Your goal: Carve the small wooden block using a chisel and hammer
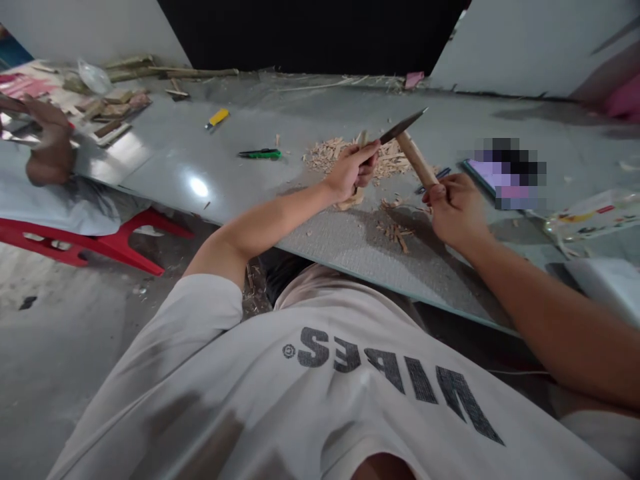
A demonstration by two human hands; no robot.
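My left hand (353,172) is closed around a knife (404,126), whose dark blade points up and to the right. In my right hand (454,207) is the lower end of a pale wooden stick (417,160). The stick's upper end meets or lies just beside the blade; which of the two I cannot tell. Beneath and behind my hands, wood shavings (327,155) are heaped on the grey table (260,183). A small pale wood piece (350,200) lies under my left hand.
A green cutter (261,154) and a yellow cutter (218,119) lie left of my hands. A partly pixelated phone (487,179) and a plastic packet (595,217) are at the right. Another person's arm (50,143), wood pieces (113,110) and a red stool (125,247) are at the left.
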